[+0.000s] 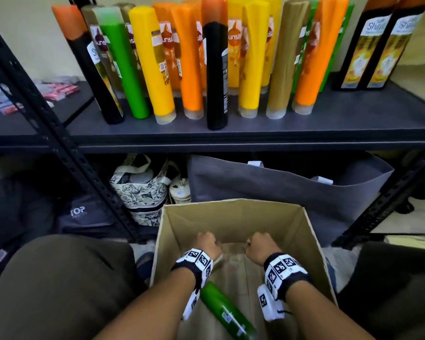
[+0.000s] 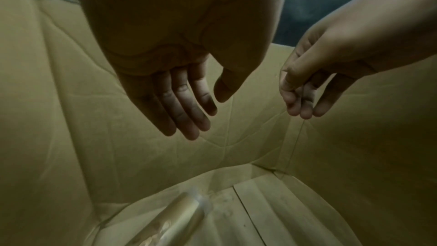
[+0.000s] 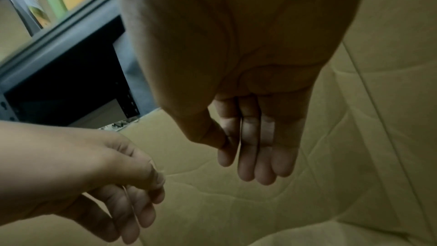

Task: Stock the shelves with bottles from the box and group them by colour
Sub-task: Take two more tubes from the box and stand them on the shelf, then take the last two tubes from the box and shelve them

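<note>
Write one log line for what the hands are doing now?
left hand open, empty | right hand open, empty | both inside box | green bottle lying in box | shelf colours mixed

Head view bright, edges warped and blurred; both wrist views dim, soft.

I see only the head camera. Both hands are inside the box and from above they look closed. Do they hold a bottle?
Observer: No. In the left wrist view, the left hand has straight fingers and holds nothing.
Operator: And the other one?
Observer: The right wrist view shows the right hand with straight fingers too, and it is empty.
Operator: I see one green bottle in the box. Is there another?
Observer: Yes. A pale bottle lies on the box floor below the left hand.
</note>
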